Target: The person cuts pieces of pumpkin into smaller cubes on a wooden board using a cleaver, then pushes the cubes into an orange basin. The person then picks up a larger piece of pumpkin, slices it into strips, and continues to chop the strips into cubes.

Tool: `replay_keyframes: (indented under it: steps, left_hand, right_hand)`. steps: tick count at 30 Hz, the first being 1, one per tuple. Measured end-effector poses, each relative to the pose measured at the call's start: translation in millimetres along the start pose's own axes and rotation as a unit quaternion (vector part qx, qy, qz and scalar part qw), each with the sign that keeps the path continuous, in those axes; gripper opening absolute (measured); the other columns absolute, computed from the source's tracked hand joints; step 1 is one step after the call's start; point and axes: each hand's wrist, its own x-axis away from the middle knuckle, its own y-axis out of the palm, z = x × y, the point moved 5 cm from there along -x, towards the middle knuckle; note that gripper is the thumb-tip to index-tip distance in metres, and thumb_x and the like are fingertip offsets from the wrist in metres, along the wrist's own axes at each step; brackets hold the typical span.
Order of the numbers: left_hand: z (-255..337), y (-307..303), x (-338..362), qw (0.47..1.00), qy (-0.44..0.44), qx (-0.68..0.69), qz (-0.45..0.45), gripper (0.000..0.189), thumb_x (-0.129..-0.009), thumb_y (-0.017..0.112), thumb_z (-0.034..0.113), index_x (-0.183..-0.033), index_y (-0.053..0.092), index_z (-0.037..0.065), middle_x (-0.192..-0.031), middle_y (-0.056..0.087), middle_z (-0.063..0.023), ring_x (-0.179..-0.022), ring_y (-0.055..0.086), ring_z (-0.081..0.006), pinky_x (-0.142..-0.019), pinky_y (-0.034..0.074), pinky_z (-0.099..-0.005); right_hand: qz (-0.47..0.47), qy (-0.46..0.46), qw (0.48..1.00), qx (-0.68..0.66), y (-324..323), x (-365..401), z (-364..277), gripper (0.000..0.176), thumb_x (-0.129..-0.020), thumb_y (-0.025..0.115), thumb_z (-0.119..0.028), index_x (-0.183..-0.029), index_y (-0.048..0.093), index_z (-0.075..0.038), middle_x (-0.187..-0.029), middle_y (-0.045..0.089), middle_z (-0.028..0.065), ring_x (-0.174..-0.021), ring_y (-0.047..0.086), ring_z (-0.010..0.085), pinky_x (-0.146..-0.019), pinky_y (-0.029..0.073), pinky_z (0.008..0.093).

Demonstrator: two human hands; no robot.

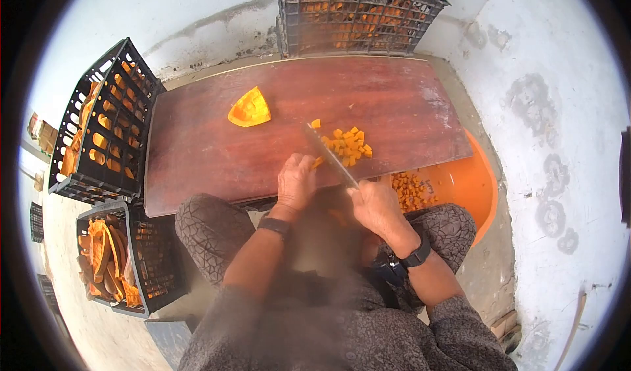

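My right hand (pixel 377 207) is wrapped round the handle of a knife (pixel 333 158), whose blade slants up and left over the reddish board (pixel 197 141). Just left of the blade, my left hand (pixel 298 180) is closed on a small orange pumpkin piece (pixel 318 162) at the board's near edge. A pile of pumpkin cubes (pixel 350 145) lies against the right side of the blade, and one cube (pixel 315 124) is near its tip. Farther back on the left rests a larger pumpkin wedge (pixel 250 108).
An orange tub (pixel 483 187) holding many cubes (pixel 411 190) is below the board's right end. Black crates of pumpkin stand at the left (pixel 98 131), lower left (pixel 141 259) and back (pixel 361 19). A white wall (pixel 559 108) rises on the right.
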Motion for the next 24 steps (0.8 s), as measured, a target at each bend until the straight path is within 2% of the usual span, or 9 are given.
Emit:
replay_keyframes:
  steps: [5,7,20,22,24]
  left_hand:
    - [0.0,0.8,-1.7,1.0,0.009,0.009,0.006,0.019,-0.077,0.065,0.003,-0.095,0.061,0.006,-0.088,0.059,-0.0139,-0.085,0.06,-0.0354,-0.075,0.051,-0.0432]
    - [3.2,-1.8,-2.5,1.0,-0.001,0.018,0.002,0.012,-0.078,0.062,0.004,-0.09,0.062,0.006,-0.087,0.059,-0.015,-0.085,0.06,-0.0364,-0.073,0.05,-0.0457]
    - [1.8,1.3,-3.0,1.0,0.002,0.025,0.007,0.014,-0.078,0.061,0.003,-0.09,0.064,0.008,-0.088,0.06,-0.0156,-0.085,0.06,-0.0373,-0.072,0.051,-0.0457]
    - [-1.5,2.2,-2.9,1.0,-0.018,0.016,0.014,0.012,-0.077,0.066,0.002,-0.088,0.061,0.006,-0.086,0.06,-0.0147,-0.079,0.061,-0.0362,-0.069,0.052,-0.0435]
    - [-4.3,4.6,-3.1,1.0,-0.022,0.008,0.007,0.012,-0.076,0.066,0.002,-0.087,0.061,0.006,-0.086,0.06,-0.0145,-0.078,0.062,-0.0361,-0.069,0.052,-0.0433]
  right_hand:
    - [-0.001,-0.006,1.0,0.009,-1.3,-0.2,-0.8,0.03,-0.09,0.058,-0.023,-0.081,0.064,0.004,-0.073,0.063,0.027,-0.074,0.063,0.0443,-0.069,0.049,0.0504]
    - [-0.019,-0.005,0.999,0.028,-2.9,0.9,-3.3,0.03,-0.089,0.058,-0.023,-0.081,0.064,0.005,-0.073,0.063,0.0273,-0.074,0.063,0.0443,-0.069,0.049,0.0504]
    - [-0.007,-0.006,1.0,0.015,-1.5,4.2,-8.1,0.027,-0.089,0.057,-0.02,-0.08,0.064,0.005,-0.075,0.063,0.026,-0.077,0.062,0.0434,-0.072,0.048,0.0506]
    - [-0.06,-0.001,0.998,0.019,3.5,-0.8,-10.7,0.025,-0.088,0.056,-0.017,-0.08,0.065,0.005,-0.081,0.064,0.0266,-0.082,0.063,0.0434,-0.075,0.048,0.0505]
    - [-0.062,-0.005,0.997,0.04,11.6,-8.2,-9.5,0.02,-0.084,0.056,-0.014,-0.08,0.066,0.002,-0.082,0.065,0.0241,-0.081,0.063,0.0416,-0.074,0.049,0.0499]
